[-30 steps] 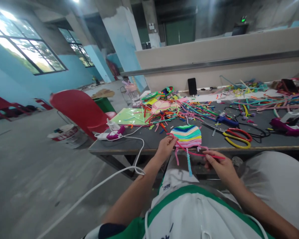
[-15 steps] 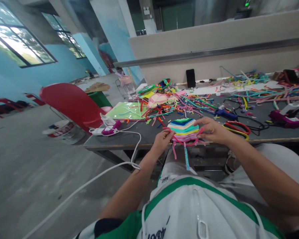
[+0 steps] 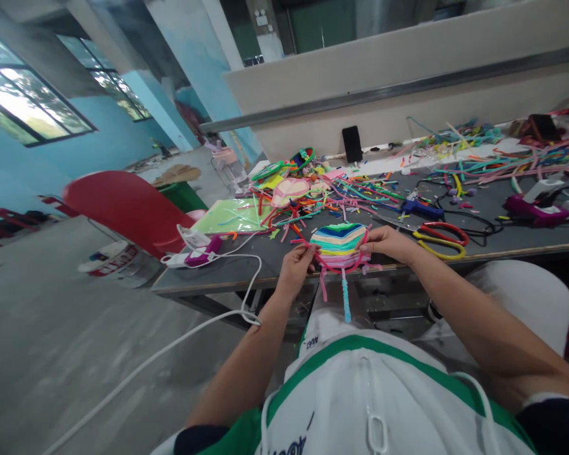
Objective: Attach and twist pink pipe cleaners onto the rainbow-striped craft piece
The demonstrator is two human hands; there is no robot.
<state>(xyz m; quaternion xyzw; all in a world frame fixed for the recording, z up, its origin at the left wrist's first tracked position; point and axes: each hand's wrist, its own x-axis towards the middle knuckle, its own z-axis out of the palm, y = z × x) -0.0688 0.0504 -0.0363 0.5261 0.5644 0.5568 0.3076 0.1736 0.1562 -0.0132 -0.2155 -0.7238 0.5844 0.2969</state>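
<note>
A striped pipe-cleaner craft piece, with bands of green, blue, cream, yellow and pink, is held at the table's front edge. A red pipe cleaner curves along its lower rim and rises at both sides. My left hand pinches the red pipe cleaner at the piece's left edge. On the other side, my right hand is closed on the red pipe cleaner and the piece's right edge. A twisted light-blue stem hangs down from the bottom, with pink ends beside it.
Scissors with red and yellow handles lie to the right, near a blue glue gun. Loose pipe cleaners cover the table's back. A purple power strip and white cord sit left. A phone leans behind.
The view has shifted slightly right, bringing more of the scissors into sight. My right fingers have moved lower on the piece's right edge, and the red pipe cleaner's right end now stands up there.
</note>
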